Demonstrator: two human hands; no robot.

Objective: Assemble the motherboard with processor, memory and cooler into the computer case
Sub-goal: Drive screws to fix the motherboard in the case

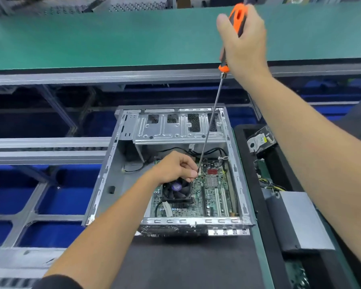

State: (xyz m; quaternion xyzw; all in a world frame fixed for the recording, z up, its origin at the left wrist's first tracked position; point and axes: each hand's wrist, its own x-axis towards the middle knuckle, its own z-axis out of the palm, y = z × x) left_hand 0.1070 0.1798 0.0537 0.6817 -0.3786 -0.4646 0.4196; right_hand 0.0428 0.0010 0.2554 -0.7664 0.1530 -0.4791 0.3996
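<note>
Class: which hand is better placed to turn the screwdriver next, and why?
Right. The right hand already grips the screwdriver by its handle; the left hand only pinches near its tip above the motherboard.

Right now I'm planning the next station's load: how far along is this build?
Done: the motherboard with its cooler lies inside the case. In hand: the right hand grips a long screwdriver while the left hand steadies its tip at the board, apparently fastening it. Left: I cannot tell how many screws remain; the drive sits outside.

A dark mat (186, 263) carries the open computer case (104, 184).
</note>
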